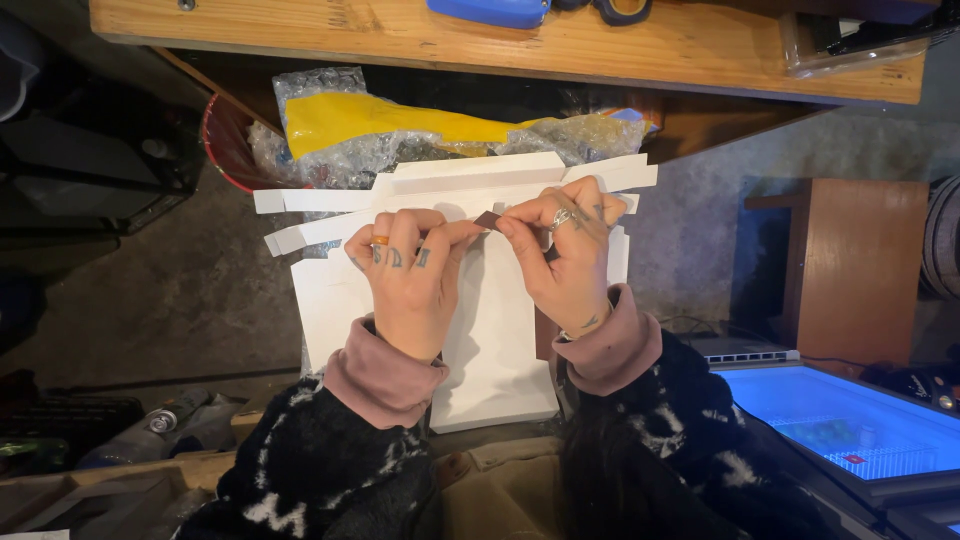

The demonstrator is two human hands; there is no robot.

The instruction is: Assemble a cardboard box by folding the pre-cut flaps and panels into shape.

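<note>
Far left, dim floor w/ clutter – a can and dark odds and ends, hard to make out. Behind the hands, a red bin [222, 140] stuffed w/ bubble wrap [340, 150] and a yellow bag [380, 122], tucked under the wooden worktop [700, 50].

Centre: a flat white cardboard box [495, 350], unfolded, stands upright in front of the person, flaps spread at the top.

Left hand [405, 280] is at the box's top edge, knuckles up, thumb and forefinger pinched together on a small brown strip [487, 218] – looks like tape or a tear tab. Right hand [568, 258] meets it from the other side, thumb and forefinger also closed on that same strip, other fingers curled over the flap. So both grips are clamped on the strip, fingertips nearly touching, right at the top-middle of the box.

Step in hand, as I read it: working the strip at the box top, either peeling or pressing; can't tell which. Next move likely needs a steady pinch and an even pull or press along the flap, box kept upright.

Right: a wooden cabinet [860, 270], and a lit blue-glowing screen [850, 420] low in the corner.
</note>
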